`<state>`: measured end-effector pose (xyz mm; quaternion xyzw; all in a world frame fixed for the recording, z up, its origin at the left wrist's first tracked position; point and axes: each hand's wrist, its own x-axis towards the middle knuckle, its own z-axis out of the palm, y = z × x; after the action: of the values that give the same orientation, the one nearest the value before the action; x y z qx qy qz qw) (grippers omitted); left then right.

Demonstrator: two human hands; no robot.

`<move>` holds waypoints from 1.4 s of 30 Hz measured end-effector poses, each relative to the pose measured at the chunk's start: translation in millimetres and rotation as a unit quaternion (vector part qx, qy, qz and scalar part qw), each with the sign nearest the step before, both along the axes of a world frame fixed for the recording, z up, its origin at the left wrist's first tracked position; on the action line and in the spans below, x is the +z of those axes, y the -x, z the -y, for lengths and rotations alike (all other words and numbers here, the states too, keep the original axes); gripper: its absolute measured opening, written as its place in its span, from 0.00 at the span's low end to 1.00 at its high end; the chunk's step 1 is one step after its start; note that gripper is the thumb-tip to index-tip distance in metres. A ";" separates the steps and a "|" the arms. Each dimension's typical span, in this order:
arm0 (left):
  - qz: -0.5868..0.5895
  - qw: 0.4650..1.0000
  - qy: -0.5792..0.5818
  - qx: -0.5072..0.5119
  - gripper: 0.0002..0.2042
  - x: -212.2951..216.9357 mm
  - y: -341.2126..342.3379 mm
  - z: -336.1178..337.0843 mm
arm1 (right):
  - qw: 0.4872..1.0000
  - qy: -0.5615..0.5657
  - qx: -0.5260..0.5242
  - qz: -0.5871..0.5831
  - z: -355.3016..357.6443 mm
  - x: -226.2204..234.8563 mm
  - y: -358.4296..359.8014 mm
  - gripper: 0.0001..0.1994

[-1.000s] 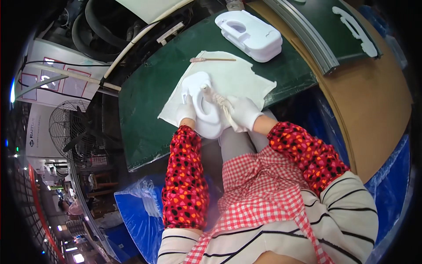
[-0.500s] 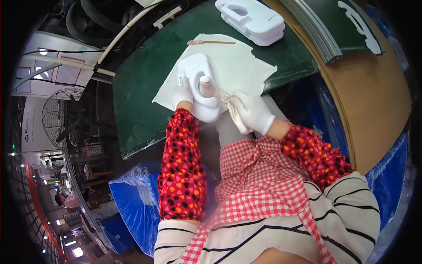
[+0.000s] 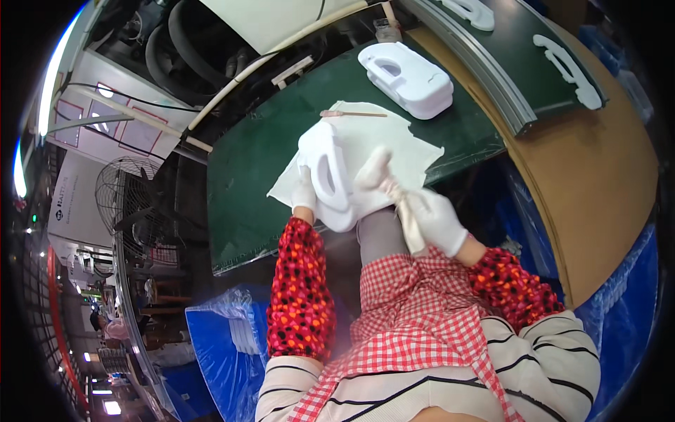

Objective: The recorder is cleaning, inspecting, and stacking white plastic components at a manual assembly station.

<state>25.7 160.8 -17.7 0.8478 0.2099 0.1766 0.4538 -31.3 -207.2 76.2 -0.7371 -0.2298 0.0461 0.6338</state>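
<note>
1. The bench (image 3: pixel 260 183), covered in a dark green mat, is carrying a white sheet (image 3: pixel 415 151) near its front edge; a floor fan (image 3: pixel 130 204) is standing to the person's left, and blue bins are sitting below the edge.
2. The white moulded part (image 3: pixel 330 176), a flat casing with an oval handle opening, is being held tilted above the sheet, close to the bench's front edge. If the grip is slipping, the part is likely dropping past the edge toward the lap or floor.
3. The left hand (image 3: pixel 304 195), gloved in white, is clamped on the part's lower left edge. This single-sided hold is carrying most of the load, so a push from the opposite side is likely twisting the part loose.
4. The right hand (image 3: pixel 436 218), also gloved, is closed around a twisted white cloth (image 3: pixel 383 179), pressing its blurred end against the part. Excess pressure is risking that twist.
5. A second white part (image 3: pixel 408 77) is resting farther back, well apart.
6. A thin wooden stick (image 3: pixel 351 113) is lying at the sheet's far edge; a shifting sheet is likely rolling it away.
</note>
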 end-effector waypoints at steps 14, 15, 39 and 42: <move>0.015 0.906 0.421 -0.026 0.28 105.8 40.7 149.3 | 0.997 0.000 -0.037 0.063 28.3 45.1 18.9 0.15; 0.025 0.905 0.423 -0.034 0.28 106.9 43.4 148.4 | 0.996 -0.042 -0.044 0.063 32.0 58.2 19.7 0.15; 0.025 0.912 0.409 -0.020 0.26 99.7 95.6 151.8 | 0.988 -0.128 -0.067 0.056 15.4 79.2 13.4 0.15; 0.041 0.973 0.196 -0.111 0.26 115.6 106.3 160.3 | 0.994 -0.054 -0.054 0.084 7.9 69.9 1.2 0.15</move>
<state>-80.6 0.5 97.8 0.7524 0.1263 0.1156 0.6360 -32.6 -215.1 146.2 -0.7144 -0.2443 -0.0621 0.6527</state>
